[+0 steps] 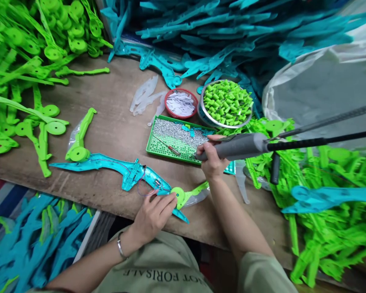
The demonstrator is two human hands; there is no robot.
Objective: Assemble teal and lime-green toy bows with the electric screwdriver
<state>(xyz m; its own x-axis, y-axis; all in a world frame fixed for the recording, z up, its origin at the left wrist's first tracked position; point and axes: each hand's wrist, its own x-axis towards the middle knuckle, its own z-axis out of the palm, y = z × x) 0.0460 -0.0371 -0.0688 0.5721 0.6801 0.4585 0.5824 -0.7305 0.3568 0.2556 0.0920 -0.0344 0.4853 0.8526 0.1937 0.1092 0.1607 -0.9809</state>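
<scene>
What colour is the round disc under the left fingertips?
Bright green disc, touched by the left hand; head view.

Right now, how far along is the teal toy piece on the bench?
Done: teal plastic body lies with wires showing and green disc part seated. In hand: left hand steadies it; right hand holds grey electric screwdriver at the green screw tray. Left: fastening; green plastic piles wait.

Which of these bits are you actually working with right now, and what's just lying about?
In use:
left hand on the teal toy part
green disc piece
right hand gripping the grey power screwdriver
green tray of screws

Lying about:
red basket
bowl of green clips
green parts pile
clear bags
</scene>
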